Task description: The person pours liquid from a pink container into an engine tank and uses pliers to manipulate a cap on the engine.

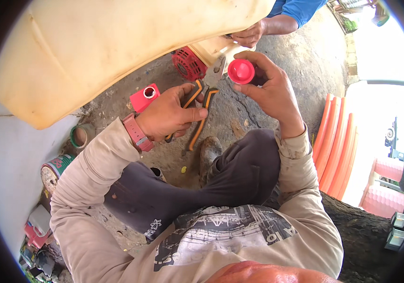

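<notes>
My left hand is closed round pliers with black and orange handles. Their metal jaws point up and away, close to a round red cap. That cap is pinched between the thumb and fingers of my right hand, with its round face toward me. Just beyond my left wrist is a red plastic bottle with an uncapped neck. A red vented cover lies on the ground farther off. The cap and the jaws appear apart, though I cannot tell their exact distance.
A large cream plastic panel hangs over the far left. Another person's hand works at its edge. Orange tubes stand at the right beside a log. Cans, including a green one, line the left.
</notes>
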Demonstrator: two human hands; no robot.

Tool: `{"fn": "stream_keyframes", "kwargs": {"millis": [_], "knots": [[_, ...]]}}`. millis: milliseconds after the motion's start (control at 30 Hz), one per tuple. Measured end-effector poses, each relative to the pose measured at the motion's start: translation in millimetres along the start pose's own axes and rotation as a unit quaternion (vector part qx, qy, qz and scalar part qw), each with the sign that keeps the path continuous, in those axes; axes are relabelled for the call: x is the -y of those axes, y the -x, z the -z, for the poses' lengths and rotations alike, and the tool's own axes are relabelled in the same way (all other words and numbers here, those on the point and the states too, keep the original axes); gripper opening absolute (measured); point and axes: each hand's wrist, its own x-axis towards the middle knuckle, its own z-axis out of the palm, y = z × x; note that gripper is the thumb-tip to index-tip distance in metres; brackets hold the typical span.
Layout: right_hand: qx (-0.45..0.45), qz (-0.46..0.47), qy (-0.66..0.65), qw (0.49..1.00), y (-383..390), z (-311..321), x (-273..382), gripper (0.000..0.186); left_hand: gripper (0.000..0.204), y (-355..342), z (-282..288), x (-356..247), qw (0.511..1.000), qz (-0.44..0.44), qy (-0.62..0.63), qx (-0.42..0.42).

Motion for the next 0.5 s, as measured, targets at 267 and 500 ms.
{"fn": "stream_keyframes", "kwargs": {"millis": [267,500], "knots": [[-0.007,0.042,0.053,0.998,1,-7,3,0.049,0.038,-3,-5,-3,0.993,0.039,-0.095,-0.056],[-0.026,0.082,0.092,0.992,3,-9,0,0.045,0.034,-4,-12,-1,0.988,0.044,-0.128,-0.073]]}}
